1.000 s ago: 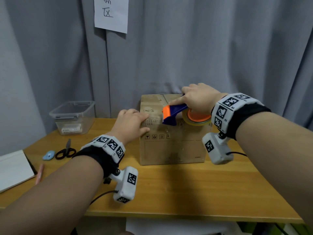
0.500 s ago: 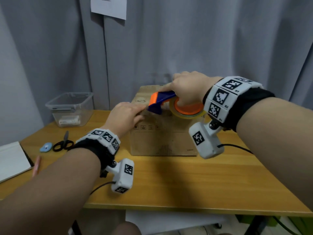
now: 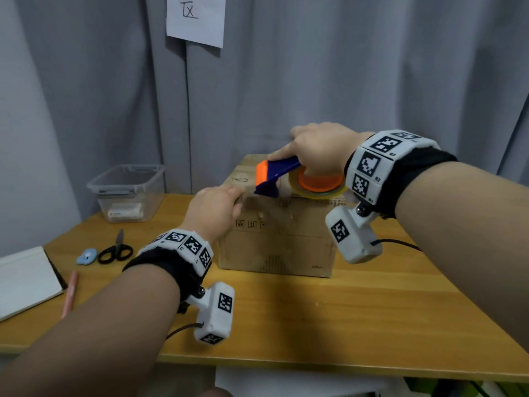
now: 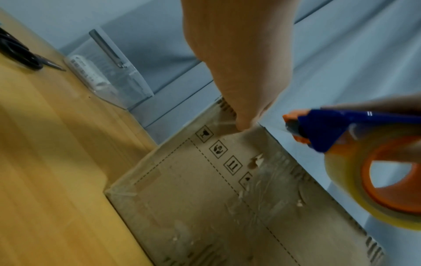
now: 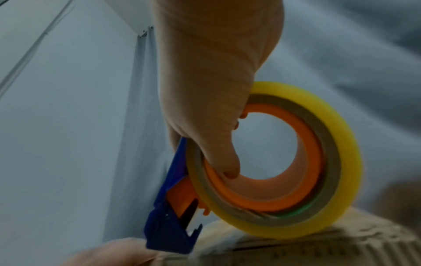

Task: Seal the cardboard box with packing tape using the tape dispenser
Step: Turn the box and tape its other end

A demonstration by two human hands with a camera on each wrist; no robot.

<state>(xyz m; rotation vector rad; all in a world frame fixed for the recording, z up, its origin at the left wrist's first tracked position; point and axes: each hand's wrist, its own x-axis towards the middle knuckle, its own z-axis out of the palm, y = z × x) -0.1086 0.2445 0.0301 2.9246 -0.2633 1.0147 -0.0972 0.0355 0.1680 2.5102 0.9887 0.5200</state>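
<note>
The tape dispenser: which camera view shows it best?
The right wrist view: the tape dispenser fills it, roll, orange core and blue cutter clear. The head view shows it small, from above; the left wrist view crops it at the edge.

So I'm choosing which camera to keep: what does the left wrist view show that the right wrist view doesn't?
Only the left wrist view: scissors, the clear plastic bin, the box's printed handling symbols. Only the right wrist view: a right hand finger hooked inside the orange core. Both: the tape dispenser and the cardboard box.
</note>
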